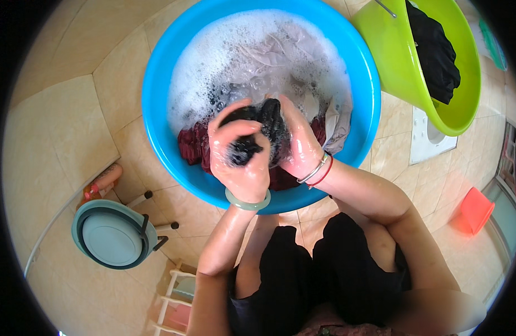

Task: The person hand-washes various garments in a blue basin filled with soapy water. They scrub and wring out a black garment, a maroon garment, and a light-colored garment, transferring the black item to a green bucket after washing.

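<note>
Black cloth (276, 131) was held directly between the left hand (241, 171) and right hand (303, 147) over the blue basin (151, 106), gripped by both hands' fingers, neither nearer, its longer fold pointing forward.

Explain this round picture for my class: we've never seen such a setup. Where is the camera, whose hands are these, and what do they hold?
No robot here: one person works bare-handed. The single picture comes from a wide fisheye camera worn on that person's head, looking down, so straight edges curve. The left hand, with a pale green bangle, and the right hand grip wet black cloth. Below them, on the tiled floor, stands a blue basin of suds, with dark red cloth and pale cloth inside. A green bucket at the upper right holds black fabric.
</note>
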Demonstrator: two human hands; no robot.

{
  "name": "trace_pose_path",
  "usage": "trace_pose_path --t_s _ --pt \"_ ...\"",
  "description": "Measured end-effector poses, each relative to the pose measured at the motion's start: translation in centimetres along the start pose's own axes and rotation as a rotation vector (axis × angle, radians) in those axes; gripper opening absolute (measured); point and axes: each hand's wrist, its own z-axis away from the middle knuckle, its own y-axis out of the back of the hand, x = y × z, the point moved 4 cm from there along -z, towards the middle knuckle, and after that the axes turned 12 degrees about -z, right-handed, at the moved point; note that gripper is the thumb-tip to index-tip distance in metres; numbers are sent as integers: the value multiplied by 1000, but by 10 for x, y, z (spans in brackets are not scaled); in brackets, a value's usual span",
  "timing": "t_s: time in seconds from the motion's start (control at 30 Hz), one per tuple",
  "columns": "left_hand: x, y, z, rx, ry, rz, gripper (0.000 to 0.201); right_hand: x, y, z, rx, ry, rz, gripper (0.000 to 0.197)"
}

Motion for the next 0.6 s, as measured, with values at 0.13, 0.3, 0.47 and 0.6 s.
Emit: trace_pose_path --t_s 0.13,0.3,0.47,0.6 --pt "22 1 -1 -208 -293 -169 34 2 -8 1 -2 -144 -58 19" --pt "27 -1 7 -376 -600 -239 35 -10 -8 -2 -408 -54 436 39" --pt "43 -1 15 -483 -758 -297 26 -16 1 -6 -504 -112 690 43" --pt "50 -1 24 -474 -848 -349 16 -16 -39 6 -360 -186 704 39"
